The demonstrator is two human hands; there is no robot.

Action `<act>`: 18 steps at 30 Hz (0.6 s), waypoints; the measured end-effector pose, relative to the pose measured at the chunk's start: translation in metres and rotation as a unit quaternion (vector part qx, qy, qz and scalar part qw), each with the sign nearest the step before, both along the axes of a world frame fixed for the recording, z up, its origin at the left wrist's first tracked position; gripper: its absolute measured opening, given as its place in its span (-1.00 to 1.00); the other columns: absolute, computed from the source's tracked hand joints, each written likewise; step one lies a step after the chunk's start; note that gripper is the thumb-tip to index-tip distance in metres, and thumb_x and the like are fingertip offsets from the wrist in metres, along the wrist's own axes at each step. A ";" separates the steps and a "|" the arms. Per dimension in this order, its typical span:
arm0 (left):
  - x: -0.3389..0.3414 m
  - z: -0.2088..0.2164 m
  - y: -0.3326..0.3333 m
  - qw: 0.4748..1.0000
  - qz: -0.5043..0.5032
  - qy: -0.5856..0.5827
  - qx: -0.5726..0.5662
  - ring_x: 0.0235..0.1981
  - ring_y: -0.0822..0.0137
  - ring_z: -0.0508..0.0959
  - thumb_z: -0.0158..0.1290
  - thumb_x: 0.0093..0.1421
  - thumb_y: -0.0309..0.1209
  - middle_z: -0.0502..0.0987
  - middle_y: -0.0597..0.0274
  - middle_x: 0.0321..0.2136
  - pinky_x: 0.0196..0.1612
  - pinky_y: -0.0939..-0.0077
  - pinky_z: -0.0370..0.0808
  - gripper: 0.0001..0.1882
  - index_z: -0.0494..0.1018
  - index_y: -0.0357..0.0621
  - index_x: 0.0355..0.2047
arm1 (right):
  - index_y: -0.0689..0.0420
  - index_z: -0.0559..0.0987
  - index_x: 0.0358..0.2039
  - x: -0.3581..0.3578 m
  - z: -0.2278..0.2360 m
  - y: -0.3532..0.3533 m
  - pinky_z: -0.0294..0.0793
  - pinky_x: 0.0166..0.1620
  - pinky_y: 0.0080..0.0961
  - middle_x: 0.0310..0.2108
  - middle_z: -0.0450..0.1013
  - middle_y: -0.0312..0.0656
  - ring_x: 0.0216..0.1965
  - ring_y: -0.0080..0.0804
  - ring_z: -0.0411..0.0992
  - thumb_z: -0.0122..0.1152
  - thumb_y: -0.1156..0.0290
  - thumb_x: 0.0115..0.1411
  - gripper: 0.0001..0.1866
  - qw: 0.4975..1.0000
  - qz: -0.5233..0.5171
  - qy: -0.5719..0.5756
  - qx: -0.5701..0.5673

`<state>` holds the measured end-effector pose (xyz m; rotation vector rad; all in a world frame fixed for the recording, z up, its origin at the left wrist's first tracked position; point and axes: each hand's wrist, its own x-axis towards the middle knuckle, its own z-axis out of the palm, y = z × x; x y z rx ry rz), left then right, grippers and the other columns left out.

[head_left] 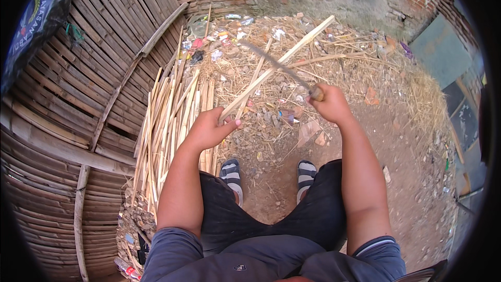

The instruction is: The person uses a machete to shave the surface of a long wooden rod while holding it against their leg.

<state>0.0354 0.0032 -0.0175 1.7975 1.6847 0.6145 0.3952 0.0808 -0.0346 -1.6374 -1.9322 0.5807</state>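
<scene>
Trimming step, I judged.
My left hand (213, 129) gripped the pale strip (302, 46), angled toward one o'clock; my right hand (330, 103) gripped the long blade (289, 73), tip toward ten. Next stroke likely needed steady bracing.

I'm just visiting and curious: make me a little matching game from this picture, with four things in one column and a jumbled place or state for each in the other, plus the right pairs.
Things:
1. Left hand
2. Right hand
3. Pile of loose strips
4. Flat panel

Places and states:
A. On the ground beside the slatted wall
B. Closed on the handle of a long, thin blade
C. Grey-green, toward the picture's right edge
D. Holding the near end of a pale strip

Right pairs: 1-D, 2-B, 3-A, 4-C.
</scene>
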 end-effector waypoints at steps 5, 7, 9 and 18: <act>-0.004 -0.009 0.003 1.000 -0.014 0.008 0.002 -0.49 0.25 0.59 0.37 0.18 0.03 0.58 0.10 -0.52 -0.38 0.31 0.50 -0.47 0.58 -0.26 -0.27 | 0.17 0.69 -0.13 0.031 -0.013 0.016 0.59 -0.15 -0.17 -0.30 0.64 0.07 -0.25 -0.01 0.64 0.47 0.17 0.18 -0.63 0.995 -0.092 0.029 0.031; -0.001 -0.008 0.003 1.000 -0.014 0.007 -0.005 -0.49 0.24 0.59 0.37 0.18 0.04 0.58 0.09 -0.51 -0.39 0.29 0.49 -0.46 0.58 -0.27 -0.27 | 0.17 0.69 -0.12 0.027 -0.010 0.013 0.59 -0.15 -0.16 -0.30 0.65 0.07 -0.25 -0.01 0.64 0.47 0.17 0.18 -0.63 0.995 -0.086 0.031 0.036; 0.001 -0.007 0.005 1.000 -0.012 0.013 -0.020 -0.46 0.38 0.52 0.36 0.21 -0.04 0.55 0.22 -0.49 -0.37 0.39 0.46 -0.54 0.58 -0.25 -0.26 | 0.14 0.69 -0.14 0.016 -0.007 0.007 0.59 -0.15 -0.13 -0.30 0.65 0.05 -0.25 0.01 0.64 0.46 0.18 0.17 -0.65 0.998 -0.050 0.018 0.029; 0.002 -0.016 0.003 1.000 -0.002 -0.019 0.013 -0.53 0.33 0.54 0.38 0.18 0.01 0.55 0.15 -0.55 -0.44 0.36 0.46 -0.49 0.56 -0.26 -0.29 | 0.07 0.69 -0.11 -0.033 0.014 -0.023 0.59 -0.11 -0.09 -0.26 0.65 0.02 -0.19 0.06 0.62 0.47 0.15 0.15 -0.63 0.991 0.086 -0.081 0.066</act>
